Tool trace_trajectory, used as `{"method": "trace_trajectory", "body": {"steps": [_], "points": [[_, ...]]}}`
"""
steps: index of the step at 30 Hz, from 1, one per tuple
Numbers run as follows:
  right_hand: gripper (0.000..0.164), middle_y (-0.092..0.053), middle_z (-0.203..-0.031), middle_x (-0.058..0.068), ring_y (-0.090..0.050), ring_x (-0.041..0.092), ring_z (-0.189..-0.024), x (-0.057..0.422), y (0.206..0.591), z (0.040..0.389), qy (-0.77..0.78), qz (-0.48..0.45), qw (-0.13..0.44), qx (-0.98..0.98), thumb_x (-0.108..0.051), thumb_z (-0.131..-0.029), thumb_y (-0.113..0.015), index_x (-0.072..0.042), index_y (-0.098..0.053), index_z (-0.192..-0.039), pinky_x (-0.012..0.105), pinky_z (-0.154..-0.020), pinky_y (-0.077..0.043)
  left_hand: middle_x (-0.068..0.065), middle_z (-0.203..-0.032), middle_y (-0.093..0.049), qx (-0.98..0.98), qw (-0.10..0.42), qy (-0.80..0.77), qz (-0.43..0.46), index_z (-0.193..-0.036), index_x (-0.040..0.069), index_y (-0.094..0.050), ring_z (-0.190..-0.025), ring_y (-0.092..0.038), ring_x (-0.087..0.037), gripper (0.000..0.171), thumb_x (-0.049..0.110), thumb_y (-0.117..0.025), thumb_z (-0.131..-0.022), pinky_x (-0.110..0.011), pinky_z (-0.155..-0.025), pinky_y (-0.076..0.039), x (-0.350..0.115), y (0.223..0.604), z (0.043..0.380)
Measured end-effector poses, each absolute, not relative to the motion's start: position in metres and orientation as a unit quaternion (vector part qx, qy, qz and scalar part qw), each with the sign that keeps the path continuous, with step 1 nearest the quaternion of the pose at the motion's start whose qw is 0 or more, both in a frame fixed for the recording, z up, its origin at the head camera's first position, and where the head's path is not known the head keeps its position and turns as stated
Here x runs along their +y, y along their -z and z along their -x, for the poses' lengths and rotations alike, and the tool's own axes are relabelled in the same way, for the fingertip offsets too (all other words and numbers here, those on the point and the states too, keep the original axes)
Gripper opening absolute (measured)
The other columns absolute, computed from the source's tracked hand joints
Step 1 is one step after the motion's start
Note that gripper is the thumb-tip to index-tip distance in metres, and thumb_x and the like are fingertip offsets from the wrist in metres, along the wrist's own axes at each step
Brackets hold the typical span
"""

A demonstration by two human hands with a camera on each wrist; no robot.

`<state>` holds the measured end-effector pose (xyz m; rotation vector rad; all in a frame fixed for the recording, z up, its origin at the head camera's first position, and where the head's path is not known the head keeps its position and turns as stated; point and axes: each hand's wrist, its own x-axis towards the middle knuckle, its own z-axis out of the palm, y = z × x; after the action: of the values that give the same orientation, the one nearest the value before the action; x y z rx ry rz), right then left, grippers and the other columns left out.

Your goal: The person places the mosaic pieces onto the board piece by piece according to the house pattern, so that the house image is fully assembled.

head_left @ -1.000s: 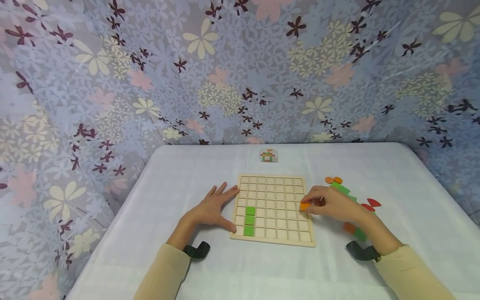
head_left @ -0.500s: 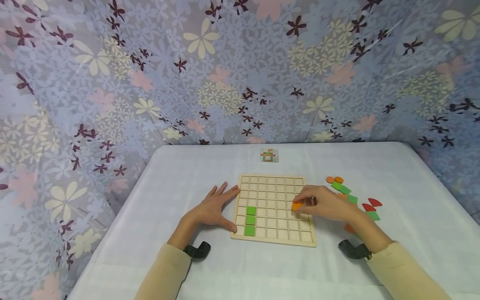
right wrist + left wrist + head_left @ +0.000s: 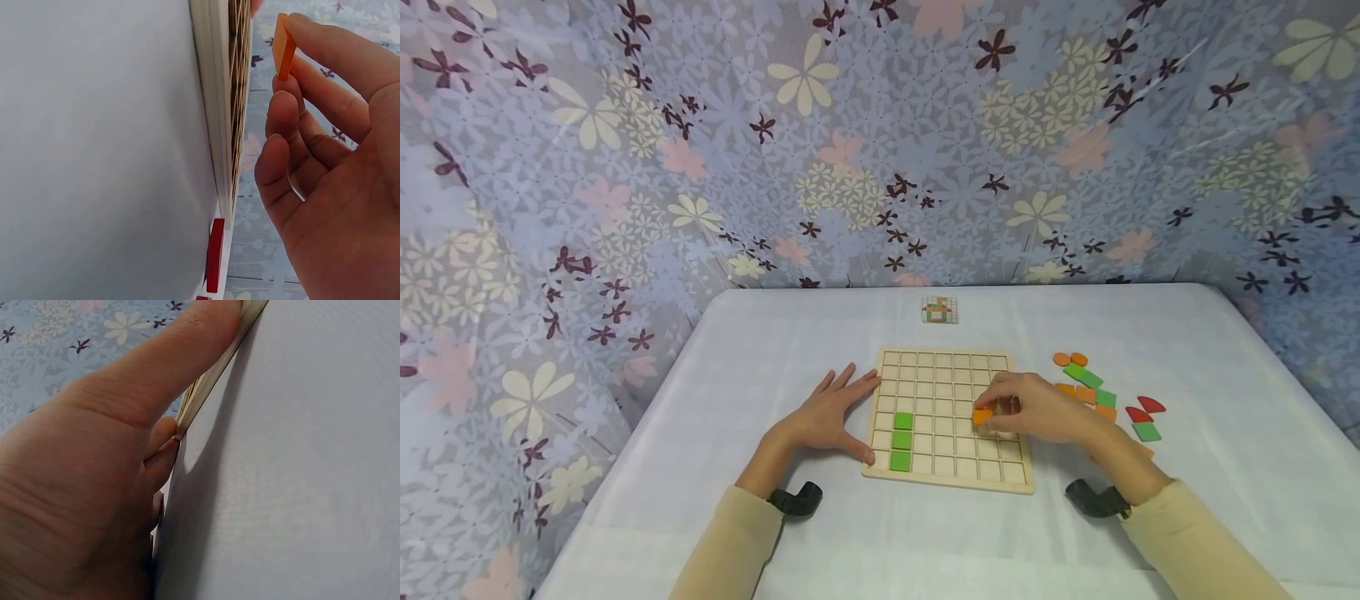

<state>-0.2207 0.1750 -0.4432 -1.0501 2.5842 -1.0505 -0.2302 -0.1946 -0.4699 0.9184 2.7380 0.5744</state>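
A wooden grid board (image 3: 951, 485) lies on the white table. Three green square tiles (image 3: 902, 439) fill cells of one column near its left side. My left hand (image 3: 816, 421) is spread at the board's left edge; thumb and fingertips touch the rim, as the left wrist view (image 3: 94, 456) also shows. Over the right part of the board, my right hand (image 3: 1037, 407) pinches an orange square tile (image 3: 284, 47) between thumb and fingertip. In the right wrist view the tile is held up off the board, tilted on edge.
Right of the board lie loose tiles: orange round ones (image 3: 1062, 359), green ones (image 3: 1082, 375), orange squares (image 3: 1086, 394) and red curved pieces (image 3: 1138, 415). The right forearm covers some of them. A small card with a coloured grid pattern (image 3: 940, 310) lies behind the board.
My right hand has moved left over the board with the orange tile, from its right edge inward. More loose tiles show behind the forearm. My left hand has stayed in place.
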Motion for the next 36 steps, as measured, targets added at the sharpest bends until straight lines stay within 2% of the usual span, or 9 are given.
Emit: {"method": "trace_trajectory", "body": {"steps": [11,29,36], "points": [[0.023,-0.060,-0.086,-0.011,-0.052,0.011,-0.071,0.163,0.442,0.220,0.344,0.359,0.074,0.864,-0.031,-0.085,-0.075,-0.019,-0.074,-0.105,0.024,-0.059,-0.046,0.007,-0.159,-0.016,0.924,0.098,-0.193,-0.315,-0.155,0.021,-0.022,-0.146,0.001,-0.027,0.125,0.078,-0.073,-0.056,-0.046,-0.115,0.003,-0.194,0.468,0.231],[0.020,-0.060,-0.088,-0.013,-0.052,0.008,-0.072,0.140,0.446,0.216,0.329,0.382,0.081,0.860,-0.032,-0.086,-0.074,-0.024,-0.073,-0.105,0.025,-0.061,-0.048,0.012,-0.158,-0.014,0.928,0.101,-0.192,-0.303,-0.155,0.024,-0.022,-0.146,0.002,-0.023,0.126,0.081,-0.071,-0.054,-0.043,-0.115,0.004,-0.194,0.470,0.231],[0.021,-0.059,-0.088,-0.012,-0.051,0.008,-0.069,0.134,0.447,0.212,0.331,0.390,0.068,0.857,-0.030,-0.086,-0.074,-0.021,-0.073,-0.105,0.024,-0.059,-0.046,0.013,-0.158,-0.014,0.928,0.100,-0.192,-0.303,-0.155,0.025,-0.022,-0.146,0.002,-0.022,0.125,0.080,-0.072,-0.054,-0.044,-0.115,0.003,-0.194,0.470,0.231]]}}
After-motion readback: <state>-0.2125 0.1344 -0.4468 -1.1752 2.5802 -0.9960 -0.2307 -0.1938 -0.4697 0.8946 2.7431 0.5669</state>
